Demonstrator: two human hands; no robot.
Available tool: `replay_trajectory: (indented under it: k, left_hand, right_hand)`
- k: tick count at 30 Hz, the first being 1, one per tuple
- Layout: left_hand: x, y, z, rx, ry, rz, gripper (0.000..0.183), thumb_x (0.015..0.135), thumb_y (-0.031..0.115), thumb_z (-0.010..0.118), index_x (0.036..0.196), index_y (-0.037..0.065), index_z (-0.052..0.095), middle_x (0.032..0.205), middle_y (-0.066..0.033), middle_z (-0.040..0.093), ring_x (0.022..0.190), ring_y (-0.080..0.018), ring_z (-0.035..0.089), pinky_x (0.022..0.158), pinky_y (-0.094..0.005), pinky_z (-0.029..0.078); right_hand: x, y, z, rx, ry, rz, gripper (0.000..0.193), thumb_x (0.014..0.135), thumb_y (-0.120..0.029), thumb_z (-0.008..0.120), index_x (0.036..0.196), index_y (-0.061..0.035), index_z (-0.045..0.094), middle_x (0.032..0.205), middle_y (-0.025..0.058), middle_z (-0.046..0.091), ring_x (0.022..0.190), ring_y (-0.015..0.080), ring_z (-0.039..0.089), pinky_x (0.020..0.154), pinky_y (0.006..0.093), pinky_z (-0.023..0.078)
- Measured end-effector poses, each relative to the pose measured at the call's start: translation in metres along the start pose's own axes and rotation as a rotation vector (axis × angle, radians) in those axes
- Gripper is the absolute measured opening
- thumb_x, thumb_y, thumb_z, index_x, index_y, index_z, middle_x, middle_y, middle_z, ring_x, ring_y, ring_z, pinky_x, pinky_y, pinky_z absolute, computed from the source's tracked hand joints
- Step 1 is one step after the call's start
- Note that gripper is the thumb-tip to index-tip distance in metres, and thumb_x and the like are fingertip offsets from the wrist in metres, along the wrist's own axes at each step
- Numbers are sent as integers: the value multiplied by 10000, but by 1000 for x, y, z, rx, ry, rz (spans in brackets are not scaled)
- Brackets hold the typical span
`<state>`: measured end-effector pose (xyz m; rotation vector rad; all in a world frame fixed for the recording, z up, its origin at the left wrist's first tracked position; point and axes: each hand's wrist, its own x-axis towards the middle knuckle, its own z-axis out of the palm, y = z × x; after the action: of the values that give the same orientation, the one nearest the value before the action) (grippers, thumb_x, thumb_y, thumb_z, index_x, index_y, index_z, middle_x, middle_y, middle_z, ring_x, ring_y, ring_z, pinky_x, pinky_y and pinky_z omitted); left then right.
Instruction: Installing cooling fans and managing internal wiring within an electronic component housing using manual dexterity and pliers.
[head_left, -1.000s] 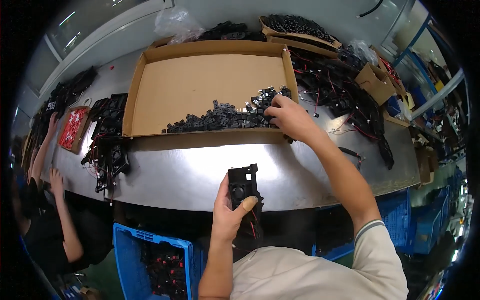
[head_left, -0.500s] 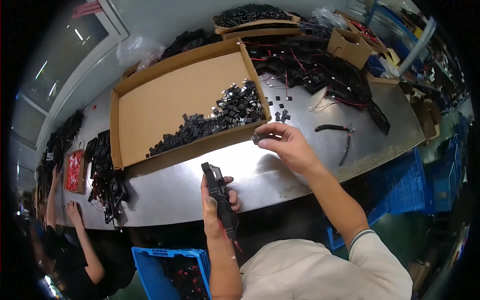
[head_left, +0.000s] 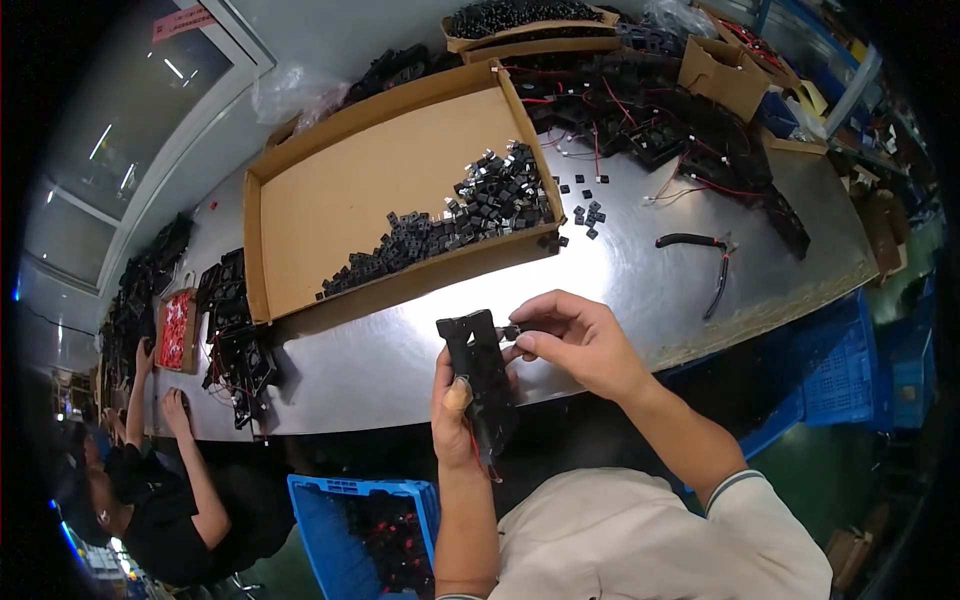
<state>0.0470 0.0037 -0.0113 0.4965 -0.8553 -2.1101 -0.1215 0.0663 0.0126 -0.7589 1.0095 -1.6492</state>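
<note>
Now left hand (head_left: 455, 420) grips black fan (head_left: 480, 375); right hand (head_left: 575, 340) pinches small clip (head_left: 511, 331) against it.

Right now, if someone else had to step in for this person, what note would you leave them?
Left hand: grips a flat black plastic fan frame, held upright over the table edge.
Right hand: pinches a small black plastic block against the frame's top corner.
Supply: more blocks heaped in the shallow cardboard tray; a few loose on the steel table.
Done: block picked up. Left: block not visibly seated.
</note>
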Motion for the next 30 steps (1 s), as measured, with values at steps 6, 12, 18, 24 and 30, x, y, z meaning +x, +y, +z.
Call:
replay_trajectory:
  k: [6, 12, 18, 24, 30]
  left_hand:
    - [-5, -3, -6, -41, -19, -6, 609, 913, 276, 629, 1424, 31, 405, 1263, -184, 595, 1114, -279, 644, 968, -379, 548]
    - [-8, -2, -2, 60, 14, 9, 627, 886, 224, 640, 1433, 28, 404, 1277, -154, 579, 1123, -246, 623, 973, -359, 526]
    - [-8, -5, -8, 355, -37, 100, 676, 827, 103, 694, 1439, 24, 417, 1374, -120, 481, 1136, -209, 584, 967, -324, 485]
    - [15, 14, 1, 929, -241, 113, 550, 765, 96, 790, 1252, 26, 543, 1410, -147, 431, 1144, -261, 582, 985, -362, 474]
    - [39, 17, 21, 1338, -459, -51, 508, 730, 104, 770, 1206, 66, 596, 1387, -164, 456, 1178, -380, 550, 951, -449, 488]
  right_hand:
    - [-1, 6, 12, -174, -37, -43, 202, 956, -9, 632, 1154, 28, 633, 1040, 52, 661, 947, 102, 655, 828, 254, 543]
    - [-2, 7, 11, -171, -39, 13, 194, 957, -24, 641, 1143, 32, 639, 1015, 51, 676, 919, 100, 659, 800, 245, 557]
    - [-6, 3, 6, -150, -10, 49, 219, 947, -22, 653, 1158, 35, 652, 997, 55, 698, 881, 104, 672, 800, 240, 557]
    - [-18, 11, -22, -158, 22, 71, 278, 917, 14, 663, 1193, 37, 650, 1059, 76, 709, 923, 110, 679, 834, 250, 547]
    - [-36, 23, -58, -470, 34, 90, 310, 928, 38, 614, 1238, 44, 619, 1093, 87, 695, 1021, 134, 661, 891, 269, 531]
